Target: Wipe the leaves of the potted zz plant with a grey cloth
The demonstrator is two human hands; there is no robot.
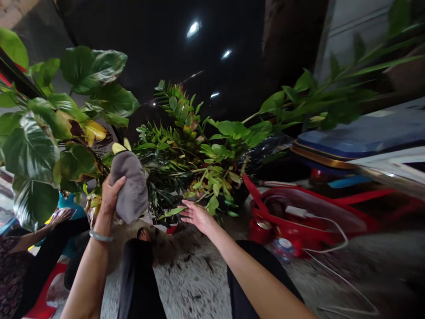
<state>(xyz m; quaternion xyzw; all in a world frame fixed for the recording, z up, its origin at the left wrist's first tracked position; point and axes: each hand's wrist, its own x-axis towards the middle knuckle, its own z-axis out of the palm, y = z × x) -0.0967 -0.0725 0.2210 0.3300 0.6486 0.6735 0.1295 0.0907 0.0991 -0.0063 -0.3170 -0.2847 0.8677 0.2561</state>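
Note:
In my left hand (pixel 111 192) is a grey, fuzzy, oval plush piece (pixel 130 188), held up with the thumb across its near face. Two pale yellow tabs stick out at its top, and I cannot tell exactly what kind of thing it is. A pale bangle (pixel 100 236) circles the left wrist. My right hand (pixel 195 215) reaches forward with fingers stretched and apart, nothing in its grip. Its fingertips are beside a low leafy stem (pixel 172 212); whether they touch it is unclear.
Leafy potted plants (pixel 212 155) spread ahead, with a broad-leaved one (pixel 76 102) at left. A red bag (pixel 299 212) holding a white charger (pixel 296 212) and cable lies right, near a small jar (pixel 283 249). Another person's arm (pixel 40 237) shows at far left, near a red stool (pixel 49 288).

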